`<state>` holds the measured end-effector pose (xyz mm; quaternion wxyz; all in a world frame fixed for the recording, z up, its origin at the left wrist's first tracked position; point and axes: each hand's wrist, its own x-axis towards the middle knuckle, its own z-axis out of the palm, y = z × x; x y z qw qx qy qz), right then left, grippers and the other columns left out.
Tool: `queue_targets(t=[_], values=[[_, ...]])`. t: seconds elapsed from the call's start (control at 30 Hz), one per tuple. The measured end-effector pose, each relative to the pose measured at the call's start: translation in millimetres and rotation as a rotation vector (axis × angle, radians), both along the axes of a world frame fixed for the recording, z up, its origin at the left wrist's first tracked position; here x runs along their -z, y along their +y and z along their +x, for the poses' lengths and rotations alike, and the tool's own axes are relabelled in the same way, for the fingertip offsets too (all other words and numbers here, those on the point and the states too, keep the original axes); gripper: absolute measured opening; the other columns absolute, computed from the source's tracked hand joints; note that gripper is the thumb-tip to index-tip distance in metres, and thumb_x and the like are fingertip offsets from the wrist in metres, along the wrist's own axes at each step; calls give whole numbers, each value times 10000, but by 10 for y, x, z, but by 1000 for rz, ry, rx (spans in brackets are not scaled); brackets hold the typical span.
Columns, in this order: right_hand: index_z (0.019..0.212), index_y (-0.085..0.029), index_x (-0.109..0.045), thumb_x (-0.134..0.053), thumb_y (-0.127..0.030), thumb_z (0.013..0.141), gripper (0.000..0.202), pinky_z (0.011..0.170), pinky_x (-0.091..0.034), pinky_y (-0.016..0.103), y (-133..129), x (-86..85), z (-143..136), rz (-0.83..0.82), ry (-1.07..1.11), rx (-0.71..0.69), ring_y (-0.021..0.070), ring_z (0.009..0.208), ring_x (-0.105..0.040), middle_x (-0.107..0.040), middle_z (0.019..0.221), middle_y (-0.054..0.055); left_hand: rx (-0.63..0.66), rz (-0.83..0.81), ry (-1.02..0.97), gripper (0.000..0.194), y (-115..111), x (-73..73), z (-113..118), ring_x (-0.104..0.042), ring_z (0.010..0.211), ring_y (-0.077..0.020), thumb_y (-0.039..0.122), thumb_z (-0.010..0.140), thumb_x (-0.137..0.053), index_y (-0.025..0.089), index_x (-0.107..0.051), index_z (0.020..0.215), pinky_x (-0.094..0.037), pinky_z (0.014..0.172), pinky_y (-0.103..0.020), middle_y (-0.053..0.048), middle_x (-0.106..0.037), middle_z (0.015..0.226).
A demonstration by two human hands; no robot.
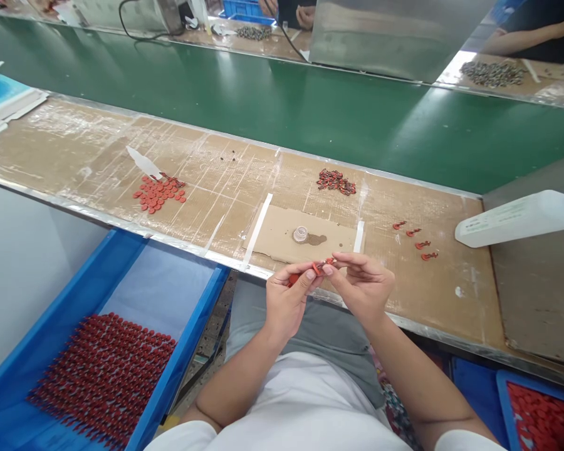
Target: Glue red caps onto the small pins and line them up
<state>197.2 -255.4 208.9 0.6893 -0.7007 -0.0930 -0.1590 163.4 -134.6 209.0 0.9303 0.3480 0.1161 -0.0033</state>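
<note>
My left hand (286, 304) is closed in a pinch on a red disc (316, 269), and another red piece shows by its fingers. Close against it, my right hand (366, 288) pinches a small red-and-dark figure (329, 261) that meets the disc; whether the two are joined I cannot tell. Just beyond the hands, a small clear jar (300, 234) sits on a taped cardboard piece (275, 235), beside a dark wet-looking stain. Further back lies a pile of small red-and-dark figures (336, 181). To the right, several figures on red bases (422, 245) stand in a slanting row.
Loose red discs (155, 195) lie at left by a white pointed strip (143, 163). A blue bin (188, 338) below holds rows of red pieces. A white bottle (521, 219) lies at right. Behind runs a green conveyor belt (263, 94), with other people's hands (304, 17) beyond.
</note>
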Motion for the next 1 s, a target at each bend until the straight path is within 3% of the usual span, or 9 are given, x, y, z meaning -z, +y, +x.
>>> queue_targets(t=[0.5,1.0], values=[[1015,-227,-728,-814,-196,697,331,721,-632,300,-80,0,-22,4,47,-81,185,712,-739,-768,794,37,7,28,44,121,-15,5,-11,-712,930,-177,218,698,-814,223,-761,807,-572,876,-309,-32,-762,912],[1006,-188,-732,-803,-162,680,335,648,-630,264,-167,-64,-59,16,141,-135,145,610,-706,-735,671,-2,43,27,-9,125,-69,42,-60,-705,933,-160,151,708,-795,232,-765,798,-582,840,-277,-24,-753,945]])
